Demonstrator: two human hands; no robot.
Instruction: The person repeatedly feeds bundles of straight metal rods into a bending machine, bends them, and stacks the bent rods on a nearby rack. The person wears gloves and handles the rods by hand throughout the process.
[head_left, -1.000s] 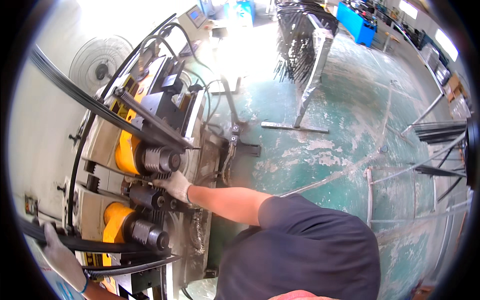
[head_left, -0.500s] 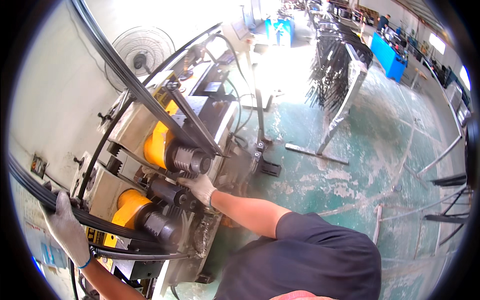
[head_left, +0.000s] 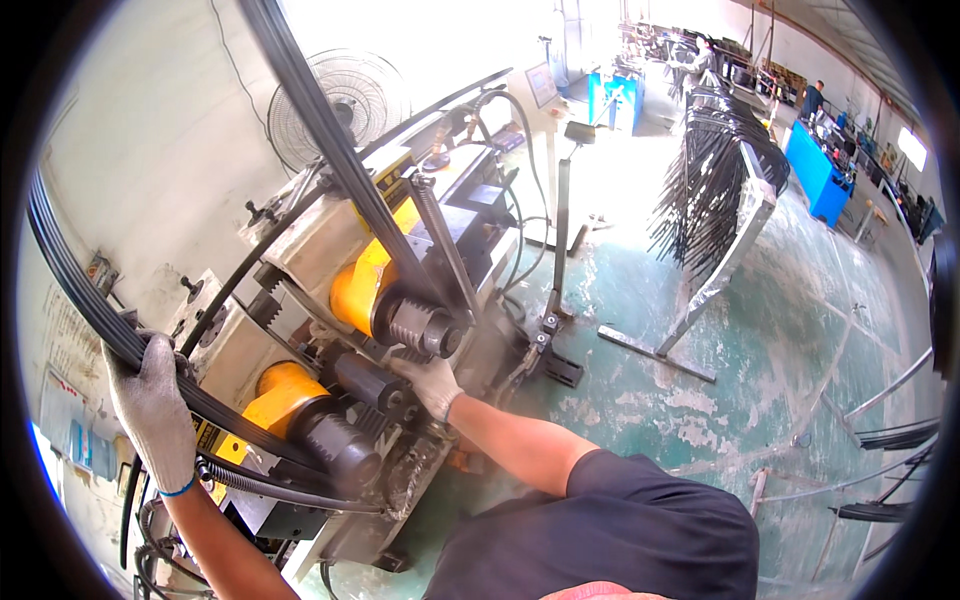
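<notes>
Gloved left hand raised in a closed grip; gloved right hand outstretched, fingers curled.

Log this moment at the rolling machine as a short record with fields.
left hand: gloved left hand wrapped around the curved black metal strip
right hand: gloved right hand resting at the ribbed steel roller, grip unclear
machine: bending machine with yellow roller housings
behind: standing fan by the wall
floor: green painted floor, a rack of bent black strips

A long black curved metal strip arcs through the yellow rolling machine's knurled rollers
</notes>
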